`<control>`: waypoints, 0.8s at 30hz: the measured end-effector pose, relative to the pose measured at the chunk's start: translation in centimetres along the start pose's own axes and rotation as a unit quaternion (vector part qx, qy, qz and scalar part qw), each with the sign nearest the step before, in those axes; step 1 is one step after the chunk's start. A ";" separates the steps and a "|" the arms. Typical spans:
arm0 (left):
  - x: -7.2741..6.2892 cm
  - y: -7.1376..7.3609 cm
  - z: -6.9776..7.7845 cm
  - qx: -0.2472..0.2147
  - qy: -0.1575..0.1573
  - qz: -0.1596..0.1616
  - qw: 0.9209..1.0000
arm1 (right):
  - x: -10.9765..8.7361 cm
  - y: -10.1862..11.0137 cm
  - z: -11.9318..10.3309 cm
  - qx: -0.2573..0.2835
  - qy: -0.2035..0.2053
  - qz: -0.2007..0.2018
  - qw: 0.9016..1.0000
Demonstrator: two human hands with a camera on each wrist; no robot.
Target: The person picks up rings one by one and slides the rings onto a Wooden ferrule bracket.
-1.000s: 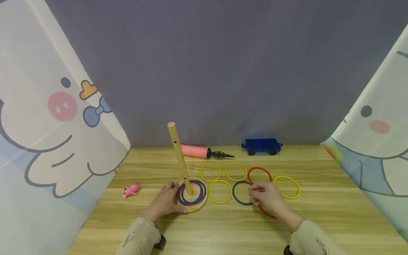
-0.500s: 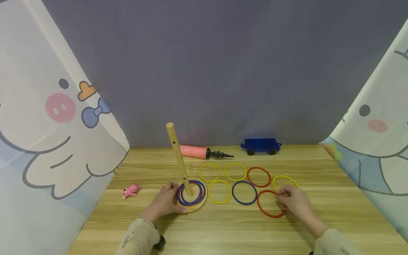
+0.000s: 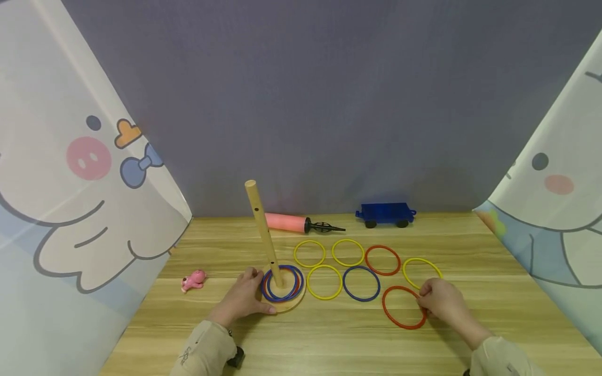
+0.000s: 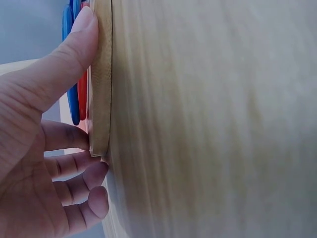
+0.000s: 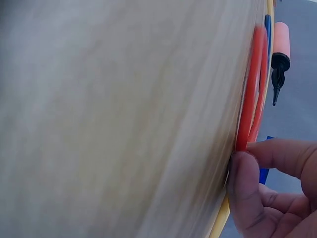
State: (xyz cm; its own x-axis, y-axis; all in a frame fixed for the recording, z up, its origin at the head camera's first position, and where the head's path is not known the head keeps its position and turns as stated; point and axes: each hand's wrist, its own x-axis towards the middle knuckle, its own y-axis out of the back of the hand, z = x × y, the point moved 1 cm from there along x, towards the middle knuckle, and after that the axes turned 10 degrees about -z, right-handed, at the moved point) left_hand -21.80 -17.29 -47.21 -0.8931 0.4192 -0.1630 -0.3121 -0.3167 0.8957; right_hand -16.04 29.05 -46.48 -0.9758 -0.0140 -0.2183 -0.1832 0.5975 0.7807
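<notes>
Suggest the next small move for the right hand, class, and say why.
Perhaps lift the nearer red ring toward the wooden peg: the right hand pinches its edge, other rings already lie around the peg's foot, and the left hand holds the base.

Pale cylindrical post and round base: wood, smooth, matt. Frontmost red round ring: plastic-looking, smooth, slightly glossy. Yellow-brown table: wood-grained, smooth, faint sheen. Dark grey backdrop: matt cloth.
</notes>
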 end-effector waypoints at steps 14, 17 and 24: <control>-0.1 0.0 0.1 0.001 0.001 0.002 1.000 | -0.4 -0.4 -1.3 0.166 0.029 -0.087 0.982; 0.0 0.0 -0.1 0.003 0.000 0.001 1.000 | -0.4 -0.7 -2.0 0.202 0.069 -0.114 0.970; 0.1 -0.2 -0.2 0.001 0.000 -0.001 1.000 | -0.4 -1.5 -4.0 0.236 0.099 -0.141 0.956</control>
State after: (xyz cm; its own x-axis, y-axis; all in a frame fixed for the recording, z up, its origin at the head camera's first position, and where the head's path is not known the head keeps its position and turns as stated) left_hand -21.91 -17.36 -47.55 -0.8927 0.4194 -0.1650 -0.3131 -0.3137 0.8964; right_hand -15.81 24.92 -45.19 -0.9077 -0.3517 -0.2289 -0.4136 0.8420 0.3465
